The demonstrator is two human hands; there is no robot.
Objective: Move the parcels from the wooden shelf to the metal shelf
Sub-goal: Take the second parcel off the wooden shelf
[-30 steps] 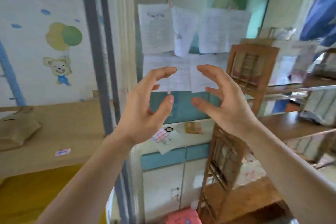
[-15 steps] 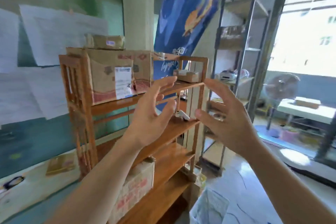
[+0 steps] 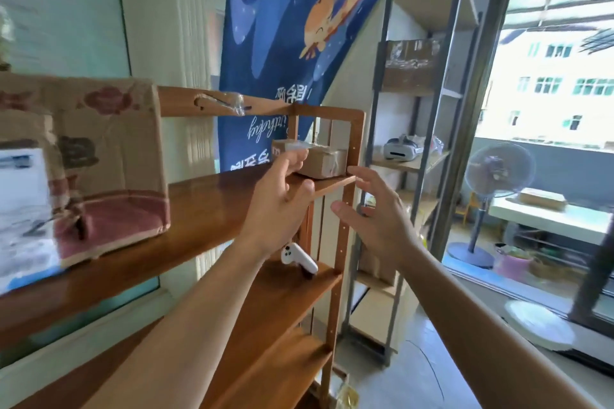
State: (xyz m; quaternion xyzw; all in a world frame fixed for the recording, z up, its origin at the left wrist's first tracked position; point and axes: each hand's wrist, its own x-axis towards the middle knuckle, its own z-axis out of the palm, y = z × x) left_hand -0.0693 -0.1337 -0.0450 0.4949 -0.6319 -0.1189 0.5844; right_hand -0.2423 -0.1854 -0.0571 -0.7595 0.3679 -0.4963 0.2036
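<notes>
Blue banner [image 3: 285, 43] with orange cartoon creature and white lettering, hanging on the far wall. White handheld controller [image 3: 298, 258], lying near centre. White headset [image 3: 401, 147], farther right. Standing fan [image 3: 498, 173] on round base, far right before the window. Low white surface [image 3: 545, 219] behind the fan. White round disc [image 3: 538, 325] on the floor, near right.

Big box [image 3: 83, 169] on wooden shelf [image 3: 212, 206] left end, small parcel [image 3: 319, 161] at right end; metal shelf [image 3: 422, 109] stands right, prob slightly behind.
</notes>
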